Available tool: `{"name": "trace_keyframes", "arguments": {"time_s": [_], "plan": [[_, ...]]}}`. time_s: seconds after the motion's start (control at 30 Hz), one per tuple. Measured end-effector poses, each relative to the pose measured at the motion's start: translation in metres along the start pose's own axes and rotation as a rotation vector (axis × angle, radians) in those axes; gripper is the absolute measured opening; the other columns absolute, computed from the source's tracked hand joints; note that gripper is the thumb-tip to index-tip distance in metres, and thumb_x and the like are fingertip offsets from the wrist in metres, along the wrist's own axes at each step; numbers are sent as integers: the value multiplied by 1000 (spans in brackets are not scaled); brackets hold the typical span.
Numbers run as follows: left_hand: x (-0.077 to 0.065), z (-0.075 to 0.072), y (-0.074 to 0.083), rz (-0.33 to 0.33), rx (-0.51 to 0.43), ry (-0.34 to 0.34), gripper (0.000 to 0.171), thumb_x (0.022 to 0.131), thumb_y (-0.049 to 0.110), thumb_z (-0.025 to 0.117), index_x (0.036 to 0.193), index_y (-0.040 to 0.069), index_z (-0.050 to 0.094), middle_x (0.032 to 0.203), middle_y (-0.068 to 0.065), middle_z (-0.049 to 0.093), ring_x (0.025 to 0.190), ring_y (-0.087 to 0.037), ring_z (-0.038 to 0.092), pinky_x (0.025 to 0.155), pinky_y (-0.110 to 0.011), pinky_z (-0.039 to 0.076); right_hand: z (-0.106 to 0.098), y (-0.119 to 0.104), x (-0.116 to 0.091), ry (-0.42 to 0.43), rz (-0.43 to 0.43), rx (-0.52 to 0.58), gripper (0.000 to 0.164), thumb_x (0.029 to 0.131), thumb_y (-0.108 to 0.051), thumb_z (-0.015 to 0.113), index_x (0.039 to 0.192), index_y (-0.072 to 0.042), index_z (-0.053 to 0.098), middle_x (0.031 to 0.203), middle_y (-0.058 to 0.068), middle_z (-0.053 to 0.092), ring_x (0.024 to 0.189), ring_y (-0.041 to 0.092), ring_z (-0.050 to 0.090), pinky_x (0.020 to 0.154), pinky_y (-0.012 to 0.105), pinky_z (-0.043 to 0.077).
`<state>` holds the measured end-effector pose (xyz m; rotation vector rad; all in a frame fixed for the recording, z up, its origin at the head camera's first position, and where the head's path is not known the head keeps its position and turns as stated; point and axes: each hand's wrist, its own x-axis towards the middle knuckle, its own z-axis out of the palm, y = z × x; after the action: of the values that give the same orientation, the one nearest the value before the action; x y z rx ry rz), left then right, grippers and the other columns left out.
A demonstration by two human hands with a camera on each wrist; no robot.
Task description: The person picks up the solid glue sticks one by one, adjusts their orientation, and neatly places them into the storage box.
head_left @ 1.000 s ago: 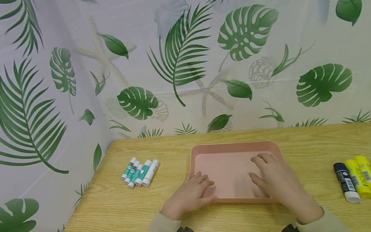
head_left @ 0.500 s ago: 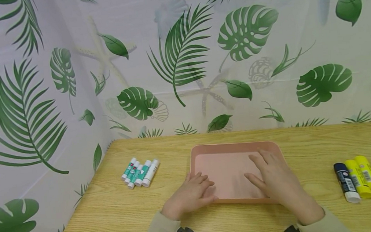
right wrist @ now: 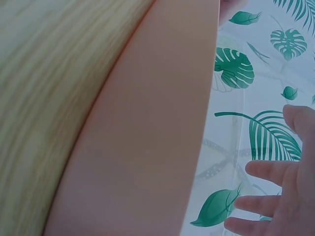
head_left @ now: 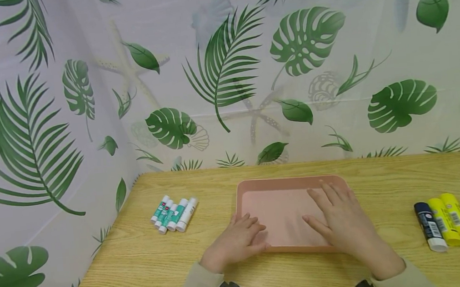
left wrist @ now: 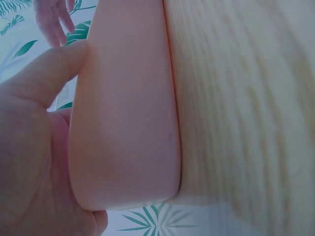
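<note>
A shallow pink tray [head_left: 277,212] lies on the wooden table in front of me, and its front wall fills much of both wrist views. My left hand [head_left: 236,241] rests on the tray's front left corner with its fingers loosely extended over the rim. In the left wrist view its thumb [left wrist: 69,56] touches the rim. Over the tray's right part hovers my right hand [head_left: 343,218], fingers spread and nothing in its grasp. The right wrist view shows these fingers [right wrist: 268,172] apart from the tray wall.
Several white-and-green glue sticks [head_left: 177,214] lie side by side at the left. To the right lie a dark blue glue stick [head_left: 429,226] and two yellow ones [head_left: 457,217]. A leaf-printed cloth [head_left: 223,71] hangs behind the table [head_left: 142,269].
My right hand has spread its fingers wider and straightened them above the tray. The left hand, the tray and the glue sticks have kept their places.
</note>
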<state>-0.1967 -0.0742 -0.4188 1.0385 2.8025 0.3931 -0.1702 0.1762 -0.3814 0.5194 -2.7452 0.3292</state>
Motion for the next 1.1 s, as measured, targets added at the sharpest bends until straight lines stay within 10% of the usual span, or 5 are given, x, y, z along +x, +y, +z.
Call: {"name": "trace_keyframes", "arguments": {"time_s": [1.1], "plan": [[-1, -1, 1, 2, 6, 8, 47, 89, 46, 44, 122, 13, 53, 134, -10, 40, 128, -26, 25, 103, -49, 12, -5, 16, -11, -74, 93, -67, 73, 78, -60, 50, 130, -10, 42, 138, 21, 22, 121, 45, 24, 82, 75, 3]]}}
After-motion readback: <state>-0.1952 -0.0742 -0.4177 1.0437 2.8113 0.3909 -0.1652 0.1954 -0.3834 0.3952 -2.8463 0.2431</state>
